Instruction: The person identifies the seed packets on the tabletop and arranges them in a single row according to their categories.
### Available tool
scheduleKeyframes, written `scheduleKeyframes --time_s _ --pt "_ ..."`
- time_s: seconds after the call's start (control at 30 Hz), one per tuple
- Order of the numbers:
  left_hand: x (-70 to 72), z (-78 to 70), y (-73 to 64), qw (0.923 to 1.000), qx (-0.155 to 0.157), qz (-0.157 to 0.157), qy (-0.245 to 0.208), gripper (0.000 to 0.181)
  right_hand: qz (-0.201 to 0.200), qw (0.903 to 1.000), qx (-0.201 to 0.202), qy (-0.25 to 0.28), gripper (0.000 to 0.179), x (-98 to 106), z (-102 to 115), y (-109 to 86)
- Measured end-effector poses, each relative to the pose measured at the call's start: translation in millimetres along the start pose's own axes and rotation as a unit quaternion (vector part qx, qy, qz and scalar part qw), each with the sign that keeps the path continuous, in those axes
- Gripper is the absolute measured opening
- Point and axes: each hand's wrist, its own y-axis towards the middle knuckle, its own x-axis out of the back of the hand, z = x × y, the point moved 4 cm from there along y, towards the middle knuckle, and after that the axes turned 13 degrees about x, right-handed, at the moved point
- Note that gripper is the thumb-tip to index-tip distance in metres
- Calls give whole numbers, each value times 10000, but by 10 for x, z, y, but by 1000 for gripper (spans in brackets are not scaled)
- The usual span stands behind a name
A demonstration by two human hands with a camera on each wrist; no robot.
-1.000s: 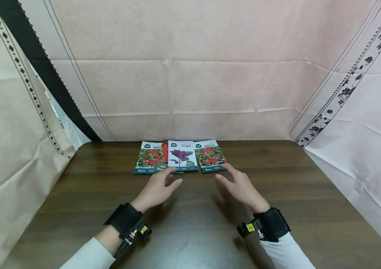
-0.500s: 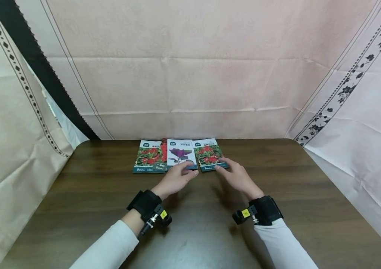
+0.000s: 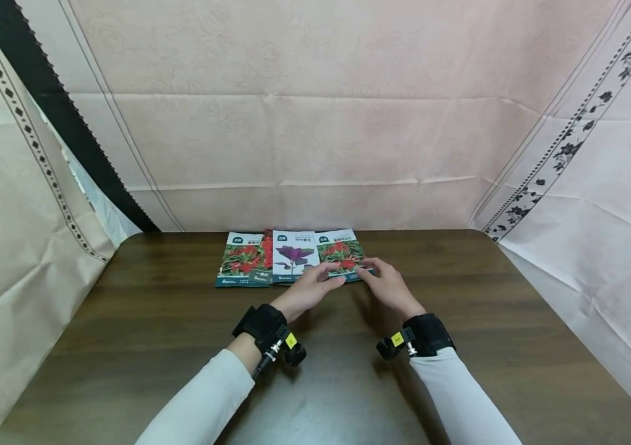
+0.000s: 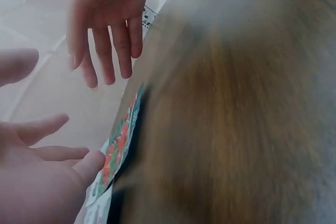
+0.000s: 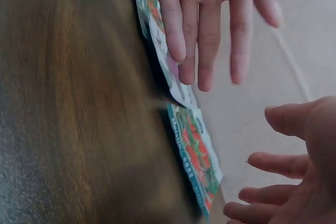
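Several flower-picture packets lie flat in a row along the table's far edge. At the left is a red-flower packet [image 3: 243, 262], partly over another red one [image 3: 267, 244]. Beside them lies a white packet with a purple flower [image 3: 293, 252], and at the right end another red-flower packet [image 3: 337, 250]. My left hand [image 3: 309, 292], fingers spread, hovers by the near edges of the purple and right-hand packets, partly covering them. My right hand [image 3: 387, 287] reaches to the right-hand packet's near right corner, fingers extended; contact is unclear. Neither hand grips anything.
The packets lie on a dark brown wooden table [image 3: 126, 346]. Directly behind its far edge hangs a pale cloth [image 3: 315, 142], with further cloths at both sides. Each wrist wears a black strap with a small camera, the left camera [image 3: 294, 352] and the right camera [image 3: 389, 347].
My left hand has moved right, from the left-hand packets across to the right-hand one, closer to my right hand. The right hand has shifted only slightly. The packets keep their order.
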Motion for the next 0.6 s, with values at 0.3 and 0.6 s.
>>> scheduleKeyframes --time_s 0.3,0.6 --pt "-41 52 136 9977 167 174 -633 62 -122 9999 -91 -82 52 -60 -88 116" --pt "-49 29 193 9959 238 50 -868 55 -213 9996 -145 -118 48 -89 -122 223"
